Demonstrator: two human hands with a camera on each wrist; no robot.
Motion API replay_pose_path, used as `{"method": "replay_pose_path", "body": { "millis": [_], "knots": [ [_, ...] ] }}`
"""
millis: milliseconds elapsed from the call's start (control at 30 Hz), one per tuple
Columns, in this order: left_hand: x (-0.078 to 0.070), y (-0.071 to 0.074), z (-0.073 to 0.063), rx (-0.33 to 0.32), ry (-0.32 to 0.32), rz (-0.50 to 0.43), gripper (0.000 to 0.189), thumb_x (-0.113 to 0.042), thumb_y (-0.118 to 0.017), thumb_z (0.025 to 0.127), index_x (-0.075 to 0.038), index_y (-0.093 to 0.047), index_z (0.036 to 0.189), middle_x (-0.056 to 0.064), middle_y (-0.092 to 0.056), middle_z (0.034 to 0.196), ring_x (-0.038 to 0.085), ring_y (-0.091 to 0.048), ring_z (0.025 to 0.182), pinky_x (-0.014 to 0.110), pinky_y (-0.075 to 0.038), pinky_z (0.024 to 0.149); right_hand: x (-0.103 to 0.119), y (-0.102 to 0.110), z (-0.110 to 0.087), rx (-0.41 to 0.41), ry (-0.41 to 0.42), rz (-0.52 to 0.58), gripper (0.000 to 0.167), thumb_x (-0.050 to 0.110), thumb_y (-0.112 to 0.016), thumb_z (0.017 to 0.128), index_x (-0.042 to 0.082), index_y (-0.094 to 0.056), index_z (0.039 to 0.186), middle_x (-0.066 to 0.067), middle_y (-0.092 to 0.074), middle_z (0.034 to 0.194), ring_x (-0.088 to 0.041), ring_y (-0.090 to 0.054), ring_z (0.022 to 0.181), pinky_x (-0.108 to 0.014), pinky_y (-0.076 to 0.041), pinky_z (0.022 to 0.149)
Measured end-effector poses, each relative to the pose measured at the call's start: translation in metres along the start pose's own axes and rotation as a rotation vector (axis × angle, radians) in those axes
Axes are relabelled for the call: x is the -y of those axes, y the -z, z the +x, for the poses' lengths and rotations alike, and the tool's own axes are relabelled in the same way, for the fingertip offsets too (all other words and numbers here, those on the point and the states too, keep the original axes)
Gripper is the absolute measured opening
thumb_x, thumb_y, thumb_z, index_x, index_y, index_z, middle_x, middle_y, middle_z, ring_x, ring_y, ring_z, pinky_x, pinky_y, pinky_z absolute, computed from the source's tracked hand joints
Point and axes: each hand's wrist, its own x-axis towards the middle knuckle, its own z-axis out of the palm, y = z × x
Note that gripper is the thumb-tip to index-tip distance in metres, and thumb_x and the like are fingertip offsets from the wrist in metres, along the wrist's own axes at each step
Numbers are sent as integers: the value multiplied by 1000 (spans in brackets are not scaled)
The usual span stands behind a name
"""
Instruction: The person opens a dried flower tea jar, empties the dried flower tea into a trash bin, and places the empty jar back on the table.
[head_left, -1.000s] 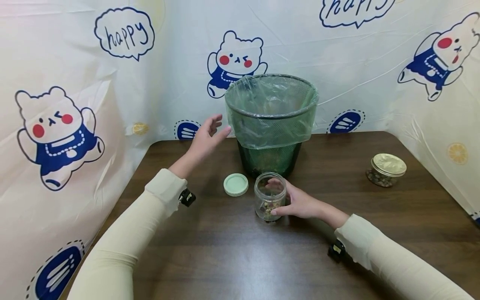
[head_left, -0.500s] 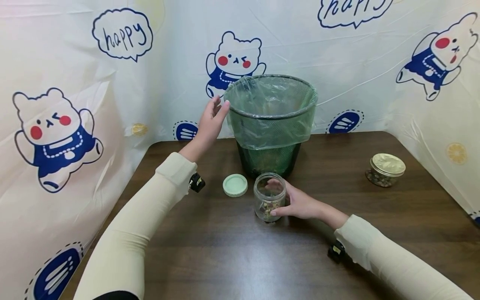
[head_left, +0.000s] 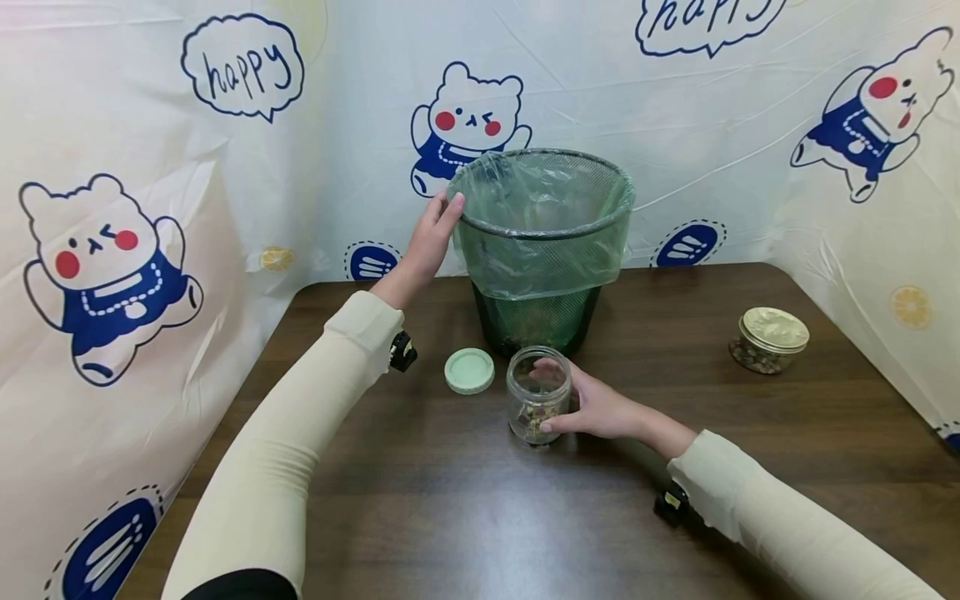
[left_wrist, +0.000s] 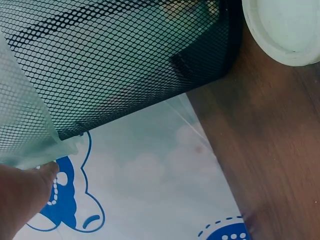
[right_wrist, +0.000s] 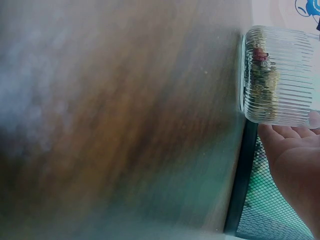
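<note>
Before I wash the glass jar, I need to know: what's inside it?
The glass jar holds small mixed bits at its bottom, yellowish and greenish with a reddish piece. The right hand grips the jar, covering part of its side; deeper pieces can't be seen.

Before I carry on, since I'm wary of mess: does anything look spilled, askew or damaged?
Nothing stands out. The open jar stands upright, held by the right hand, its pale green lid flat nearby. The bin is upright, its liner wrinkled but with no tear visible. I see no spill.
</note>
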Motion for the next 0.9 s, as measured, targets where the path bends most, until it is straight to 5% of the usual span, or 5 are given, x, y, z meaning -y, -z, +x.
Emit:
{"method": "replay_pose_path", "body": {
  "millis": [333,700,900],
  "knots": [
    [6,-5,6,122,-87,-254,51,-28,-32,105,10,-31,139,28,-41,124,39,-40,121,32,-37,101,0,-2,0,-8,3,-1,77,12,-80,81,-1,-34,141,-13,-48,141,-26,-43,130,-46,-36,101],
    [5,-9,9,100,-98,-292,44,-23,-38,99,7,-38,132,24,-48,112,24,-50,100,31,-41,90,-1,-3,0,-46,-8,-29,77,14,-83,77,1,-39,139,-12,-52,138,-23,-46,128,-41,-36,101],
    [2,-12,10,64,-54,-253,52,-25,-41,97,7,-36,138,25,-45,121,38,-43,114,32,-39,94,0,-2,-1,-87,0,-60,76,15,-85,74,3,-44,136,-13,-55,135,-22,-48,126,-40,-37,100]
  ]
}}
